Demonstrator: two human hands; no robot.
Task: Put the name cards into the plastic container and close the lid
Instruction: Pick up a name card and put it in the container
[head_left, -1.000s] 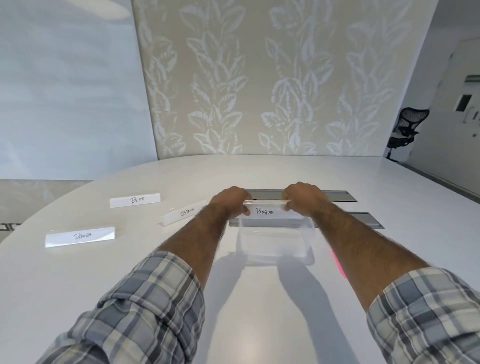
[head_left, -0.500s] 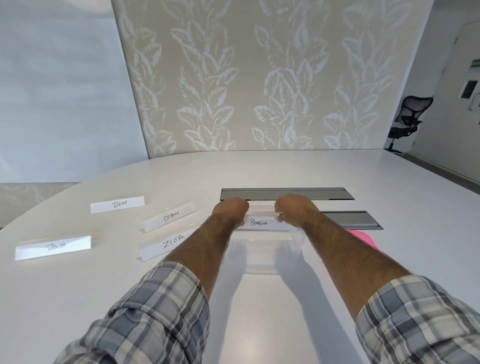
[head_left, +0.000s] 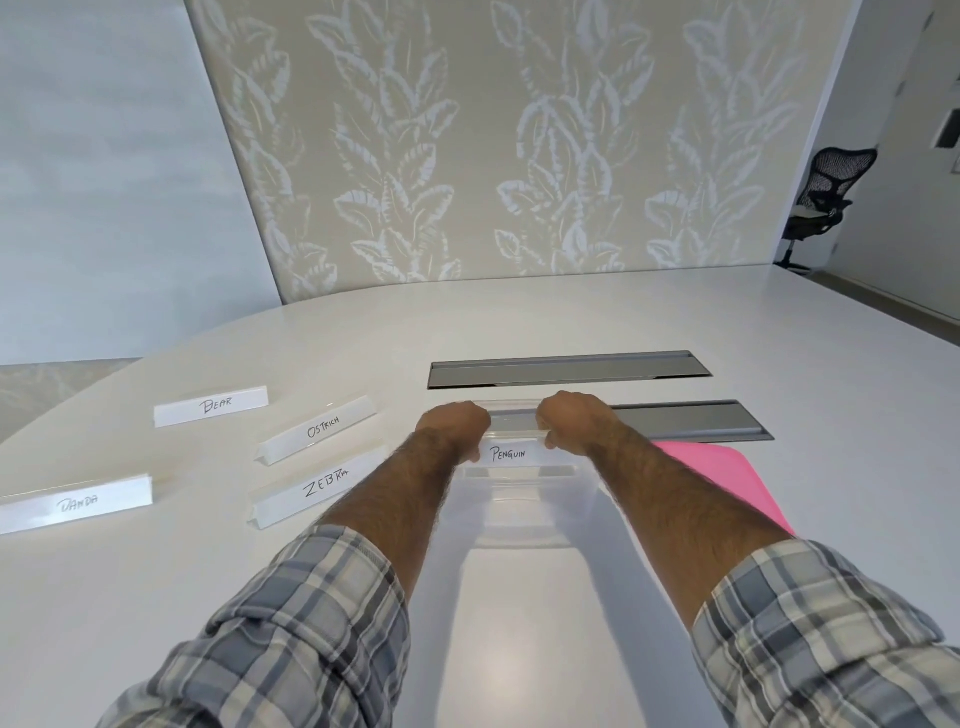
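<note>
A clear plastic container (head_left: 524, 519) stands open on the white table between my forearms. The PENGUIN name card (head_left: 511, 453) is held over its far rim, level and lengthwise. My left hand (head_left: 457, 423) grips the card's left end and my right hand (head_left: 574, 418) grips its right end. To the left lie more cards on the table: ZEBRA (head_left: 322, 491), OSTRICH (head_left: 319, 431), BEAR (head_left: 210, 406) and PANDA (head_left: 75, 503). The pink lid (head_left: 727, 483) lies flat to the right of the container, partly hidden by my right forearm.
Two grey metal cable hatches (head_left: 569, 368) are set into the table beyond my hands; the nearer hatch (head_left: 691, 418) sits just behind the container. A black office chair (head_left: 823, 200) stands far right, off the table. Leaf-patterned wall panel at the back.
Both hands have lowered the PENGUIN card toward the container's far rim. The view tilted down and right, bringing the ZEBRA card and the pink lid into sight.
</note>
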